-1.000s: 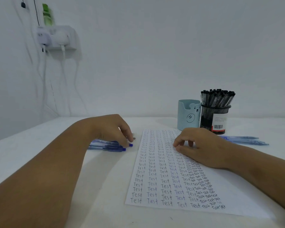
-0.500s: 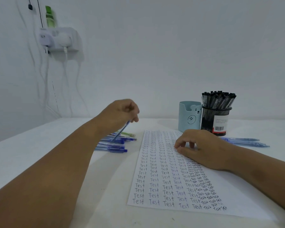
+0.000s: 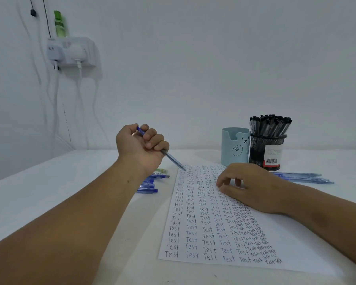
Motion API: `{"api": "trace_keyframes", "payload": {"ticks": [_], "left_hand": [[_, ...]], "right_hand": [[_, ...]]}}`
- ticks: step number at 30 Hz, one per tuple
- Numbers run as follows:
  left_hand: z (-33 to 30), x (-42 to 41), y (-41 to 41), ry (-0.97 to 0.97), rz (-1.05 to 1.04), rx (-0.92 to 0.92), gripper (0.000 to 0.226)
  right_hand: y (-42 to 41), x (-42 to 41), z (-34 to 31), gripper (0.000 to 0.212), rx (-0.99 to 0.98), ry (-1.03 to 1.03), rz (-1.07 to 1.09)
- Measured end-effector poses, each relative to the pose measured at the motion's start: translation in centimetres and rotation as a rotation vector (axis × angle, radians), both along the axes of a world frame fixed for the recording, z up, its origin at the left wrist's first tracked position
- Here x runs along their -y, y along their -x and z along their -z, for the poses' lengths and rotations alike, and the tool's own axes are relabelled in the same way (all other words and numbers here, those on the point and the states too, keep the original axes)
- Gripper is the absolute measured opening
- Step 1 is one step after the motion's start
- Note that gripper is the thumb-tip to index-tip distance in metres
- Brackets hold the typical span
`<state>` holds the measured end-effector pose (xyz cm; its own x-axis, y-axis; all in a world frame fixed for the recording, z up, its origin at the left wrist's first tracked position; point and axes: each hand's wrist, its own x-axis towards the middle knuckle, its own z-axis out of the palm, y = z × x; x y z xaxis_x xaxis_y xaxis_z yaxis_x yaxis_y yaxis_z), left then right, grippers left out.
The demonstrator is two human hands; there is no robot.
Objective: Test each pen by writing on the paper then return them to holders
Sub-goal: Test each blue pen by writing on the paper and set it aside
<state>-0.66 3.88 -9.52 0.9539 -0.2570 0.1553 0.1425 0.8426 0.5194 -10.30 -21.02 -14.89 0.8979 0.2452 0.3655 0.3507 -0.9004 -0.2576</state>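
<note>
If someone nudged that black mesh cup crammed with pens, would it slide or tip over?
The black mesh cup would probably slide rather than tip: it looks squat and stands flat on the table. Its black pens fan out well above the rim, so a high push might topple it.

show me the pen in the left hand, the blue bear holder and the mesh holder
pen in the left hand (image 3: 174, 160), head view, on the clear barrel below the fingers
blue bear holder (image 3: 233, 150), head view, on its front wall
mesh holder (image 3: 257, 150), head view, on the black mesh
</note>
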Motion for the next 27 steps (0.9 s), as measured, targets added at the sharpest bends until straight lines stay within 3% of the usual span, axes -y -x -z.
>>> {"api": "trace_keyframes", "payload": {"ticks": [5, 15, 22, 27], "left_hand": [[-0.3, 0.4, 1.1, -0.015, 0.004, 0.027, 0.004], [-0.4, 0.5, 1.1, -0.036, -0.014, 0.035, 0.013], [0.1, 1.2, 1.5, 0.001, 0.003, 0.056, 0.008], [0.7, 2.6, 2.5, -0.087, 0.051, 0.101, 0.008]], "right_hand": [[0.1, 0.0, 0.0, 0.011, -0.003, 0.002, 0.002], [0.2, -0.2, -0.2, 0.012, -0.014, -0.008, 0.012], [0.1, 0.1, -0.2, 0.011, -0.021, -0.055, 0.019], [0.7, 0.0, -0.6, 0.021, 0.154, -0.22, 0.015]]}}
